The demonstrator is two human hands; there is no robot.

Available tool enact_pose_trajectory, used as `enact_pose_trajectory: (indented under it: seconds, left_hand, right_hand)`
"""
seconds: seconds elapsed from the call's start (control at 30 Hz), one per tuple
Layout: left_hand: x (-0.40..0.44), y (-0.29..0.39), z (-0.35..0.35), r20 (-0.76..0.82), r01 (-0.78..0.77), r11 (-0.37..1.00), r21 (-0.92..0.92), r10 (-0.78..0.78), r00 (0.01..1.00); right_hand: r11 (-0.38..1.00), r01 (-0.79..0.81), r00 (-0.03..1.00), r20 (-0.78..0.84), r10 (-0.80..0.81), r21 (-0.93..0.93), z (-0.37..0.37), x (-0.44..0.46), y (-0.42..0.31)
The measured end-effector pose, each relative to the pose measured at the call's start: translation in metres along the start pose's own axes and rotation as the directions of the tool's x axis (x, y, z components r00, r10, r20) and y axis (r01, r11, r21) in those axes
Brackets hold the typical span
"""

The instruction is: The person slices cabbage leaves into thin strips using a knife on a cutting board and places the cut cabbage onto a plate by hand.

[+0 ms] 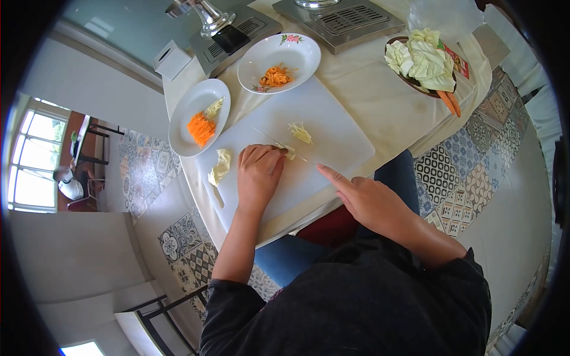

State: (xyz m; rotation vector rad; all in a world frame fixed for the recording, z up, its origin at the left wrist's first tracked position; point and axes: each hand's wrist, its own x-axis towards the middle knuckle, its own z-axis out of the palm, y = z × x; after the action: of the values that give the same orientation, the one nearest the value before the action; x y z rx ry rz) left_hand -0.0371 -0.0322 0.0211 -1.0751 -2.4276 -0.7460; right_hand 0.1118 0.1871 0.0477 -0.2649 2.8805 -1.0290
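Note:
My right hand grips a knife, its index finger stretched along the top of the thin blade; the handle is hidden in the palm. My left hand has its fingers curled down on a small piece of cabbage, right beside the blade. Both hands are over a white cutting board. Just beyond the knife lies a small heap of shredded cabbage. Left of my left hand is a loose cabbage leaf, near the board's handle slot.
An oval plate with shredded carrot and some cabbage stands at the left. Behind the board is a flowered bowl with carrot strips. Cabbage leaves and carrots fill a basket at right. Metal stoves stand at the back.

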Motion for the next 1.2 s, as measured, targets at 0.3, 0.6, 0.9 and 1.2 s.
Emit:
enact_pose_trajectory:
  seconds: [0.3,0.6,0.9,1.2]
  left_hand:
    - [-0.002,0.004,0.001,-0.012,0.046,0.998,0.034,-0.046,0.999]
    - [-0.003,0.002,0.002,0.011,0.125,0.992,-0.004,-0.125,0.992]
    - [-0.006,0.0,0.004,0.03,0.145,0.988,-0.049,-0.144,0.989]
    - [-0.006,-0.002,0.005,0.034,0.133,0.991,-0.032,-0.132,0.991]
  right_hand:
    - [0.996,-0.011,0.997,0.069,0.017,-0.089,-0.011,-0.003,-0.009]
    - [0.997,-0.069,0.988,0.143,0.067,0.015,-0.023,-0.011,-0.007]
    - [0.997,-0.054,0.994,0.103,0.047,0.059,-0.009,-0.002,-0.004]
    - [0.998,-0.047,0.996,0.08,0.044,0.038,0.002,0.021,-0.009]
